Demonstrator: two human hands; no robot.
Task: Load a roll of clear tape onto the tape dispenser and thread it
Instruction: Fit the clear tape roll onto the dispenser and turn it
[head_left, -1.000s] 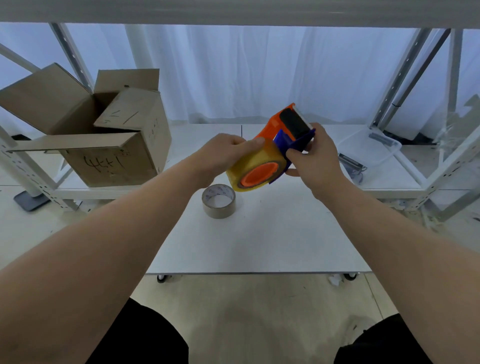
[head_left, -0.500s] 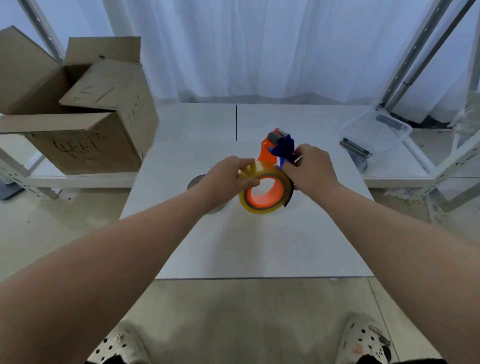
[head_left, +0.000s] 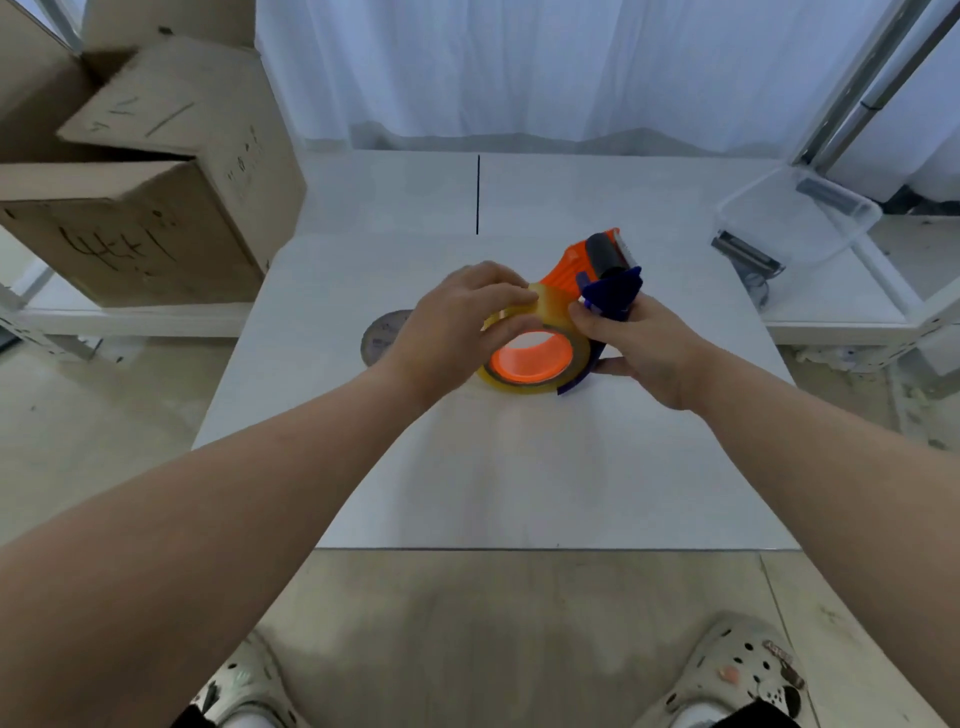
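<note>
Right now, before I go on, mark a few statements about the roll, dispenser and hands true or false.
1. The roll sits on the dispenser's orange hub. True.
2. The left hand hangs free, touching nothing. False: the left hand grips the roll.
3. The right hand holds the dispenser. True.
4. The box stands on the right. False: the box stands on the left.

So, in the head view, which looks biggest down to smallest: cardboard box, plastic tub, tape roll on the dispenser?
cardboard box, by far
plastic tub
tape roll
The tub is farther off yet looks larger than the roll.
</note>
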